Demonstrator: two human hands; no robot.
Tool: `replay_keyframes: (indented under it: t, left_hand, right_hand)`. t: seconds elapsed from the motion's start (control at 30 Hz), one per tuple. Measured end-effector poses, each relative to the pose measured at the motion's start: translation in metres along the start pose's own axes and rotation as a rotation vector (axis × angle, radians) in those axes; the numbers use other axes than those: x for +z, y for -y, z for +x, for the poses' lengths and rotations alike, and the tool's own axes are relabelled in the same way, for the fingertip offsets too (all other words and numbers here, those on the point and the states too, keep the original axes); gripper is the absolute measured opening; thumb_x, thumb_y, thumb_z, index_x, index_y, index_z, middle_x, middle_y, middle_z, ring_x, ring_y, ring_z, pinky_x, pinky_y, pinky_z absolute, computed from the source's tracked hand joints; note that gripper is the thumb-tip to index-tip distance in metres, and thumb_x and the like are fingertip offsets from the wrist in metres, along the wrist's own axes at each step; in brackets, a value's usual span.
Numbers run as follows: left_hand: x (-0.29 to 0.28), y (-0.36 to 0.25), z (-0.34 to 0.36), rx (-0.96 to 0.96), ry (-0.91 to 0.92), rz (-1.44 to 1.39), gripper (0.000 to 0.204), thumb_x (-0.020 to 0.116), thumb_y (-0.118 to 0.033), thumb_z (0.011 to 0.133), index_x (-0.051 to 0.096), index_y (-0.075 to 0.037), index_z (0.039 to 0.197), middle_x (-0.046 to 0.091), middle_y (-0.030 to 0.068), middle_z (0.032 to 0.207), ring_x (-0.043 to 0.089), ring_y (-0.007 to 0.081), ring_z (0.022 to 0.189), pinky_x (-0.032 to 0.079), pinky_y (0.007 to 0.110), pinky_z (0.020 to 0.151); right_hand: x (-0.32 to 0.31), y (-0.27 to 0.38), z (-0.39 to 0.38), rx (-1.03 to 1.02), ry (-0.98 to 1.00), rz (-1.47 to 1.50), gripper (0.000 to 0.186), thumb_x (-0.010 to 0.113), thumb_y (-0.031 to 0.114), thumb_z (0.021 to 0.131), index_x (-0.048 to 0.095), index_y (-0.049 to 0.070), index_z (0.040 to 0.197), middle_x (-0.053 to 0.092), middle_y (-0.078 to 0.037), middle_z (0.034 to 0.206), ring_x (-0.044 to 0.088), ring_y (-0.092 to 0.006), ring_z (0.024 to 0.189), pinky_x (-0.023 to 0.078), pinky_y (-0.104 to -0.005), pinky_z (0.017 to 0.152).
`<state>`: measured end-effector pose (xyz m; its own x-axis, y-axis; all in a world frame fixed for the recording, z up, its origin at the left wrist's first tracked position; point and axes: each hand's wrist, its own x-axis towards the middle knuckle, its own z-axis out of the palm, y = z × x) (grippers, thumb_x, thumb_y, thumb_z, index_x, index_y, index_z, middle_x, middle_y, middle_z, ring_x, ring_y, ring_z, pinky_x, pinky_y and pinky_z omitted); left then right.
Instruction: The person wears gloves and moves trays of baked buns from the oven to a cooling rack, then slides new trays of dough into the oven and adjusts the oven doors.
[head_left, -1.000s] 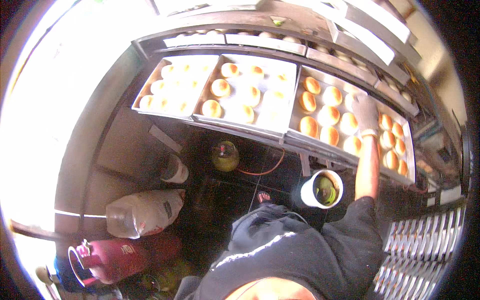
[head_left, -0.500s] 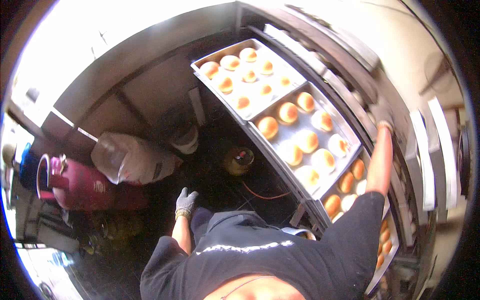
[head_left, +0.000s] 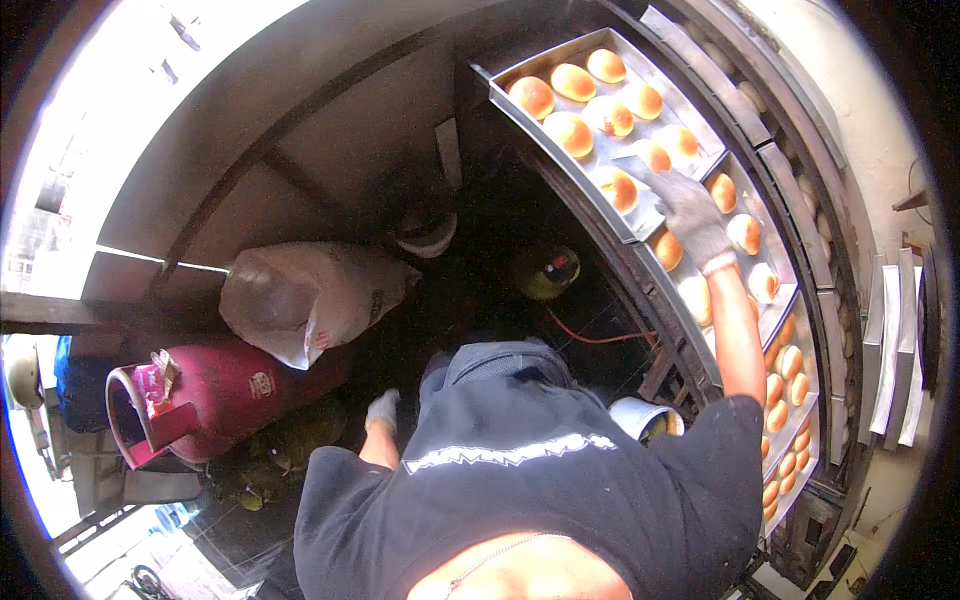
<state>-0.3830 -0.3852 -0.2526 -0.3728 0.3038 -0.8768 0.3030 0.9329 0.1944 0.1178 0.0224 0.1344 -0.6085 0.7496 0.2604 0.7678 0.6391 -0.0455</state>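
Observation:
My right hand (head_left: 690,210), in a grey work glove, reaches over the rim between two metal trays of round, golden-topped buns. Its fingers stretch into the far tray (head_left: 634,228), close to a bun (head_left: 616,190), and nothing shows held in them. The nearer tray (head_left: 785,300) lies partly under my wrist and forearm, which hide some of its buns. My left hand (head_left: 383,408), also gloved, hangs low beside my body, away from the trays. Its fingers are too blurred to tell whether they are open or closed.
Dark rack rails (head_left: 690,350) run beside the trays. More buns (head_left: 787,375) lie in trays lower right. On the left are a pink gas cylinder (head_left: 235,395) and a white sack (head_left: 335,300). A bucket (head_left: 428,235) and a thin orange hose (head_left: 600,340) are on the dark floor.
My right hand has come from the rack's right side to the rim between the trays. My left hand has drawn back toward my body. The view has shifted, so the trays appear farther right.

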Motion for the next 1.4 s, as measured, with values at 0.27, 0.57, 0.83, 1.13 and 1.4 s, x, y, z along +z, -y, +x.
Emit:
replay_keyframes:
  t: [0.27,0.57,0.83,1.13,1.4]
  left_hand:
    - [-0.100,-0.145,0.015,0.594,-0.339,-0.679,0.049,0.057,-0.035,0.088,0.062,0.005,0.115,0.065,0.0192,0.114,0.056,0.0258,0.104,0.041,0.036,0.096]
    - [0.009,-0.051,0.021,0.196,-0.069,0.059,0.059,0.049,-0.048,0.088,0.064,-0.002,0.123,0.057,0.0230,0.133,0.048,0.0362,0.131,0.040,0.044,0.103]
    - [0.014,-0.009,-0.023,0.179,0.037,0.186,0.069,0.055,-0.054,0.085,0.062,0.001,0.125,0.057,0.0221,0.136,0.049,0.0328,0.131,0.038,0.041,0.106]
    - [-0.043,-0.099,0.044,0.238,-0.006,-0.315,0.061,0.057,-0.046,0.090,0.062,0.005,0.124,0.063,0.0181,0.129,0.056,0.0291,0.120,0.040,0.040,0.102]
    - [-0.043,-0.173,0.033,0.618,-0.131,-0.122,0.049,0.052,-0.041,0.093,0.064,0.000,0.117,0.065,0.0184,0.122,0.059,0.0318,0.114,0.044,0.039,0.094]
  right_hand:
    - [0.095,-0.017,0.080,0.128,0.220,0.113,0.045,0.064,0.012,0.078,0.066,0.019,0.123,0.070,-0.015,0.102,0.067,-0.0338,0.092,0.051,-0.0416,0.087]
    - [0.013,-0.029,0.141,0.047,0.265,0.342,0.038,0.071,0.019,0.081,0.068,0.005,0.117,0.072,-0.014,0.105,0.068,-0.0263,0.097,0.051,-0.0346,0.089]
    - [0.002,-0.022,0.117,0.110,0.185,0.164,0.038,0.065,0.016,0.083,0.067,0.006,0.120,0.069,-0.016,0.113,0.066,-0.0290,0.104,0.051,-0.0376,0.092]
    - [-0.032,0.030,-0.100,0.534,0.103,0.059,0.045,0.065,0.012,0.084,0.061,0.011,0.129,0.063,-0.014,0.126,0.058,-0.0294,0.120,0.046,-0.0376,0.101]
    - [-0.049,0.041,-0.205,0.359,0.119,-0.063,0.038,0.061,0.017,0.085,0.065,0.013,0.122,0.067,-0.014,0.105,0.064,-0.0339,0.097,0.050,-0.0422,0.085]
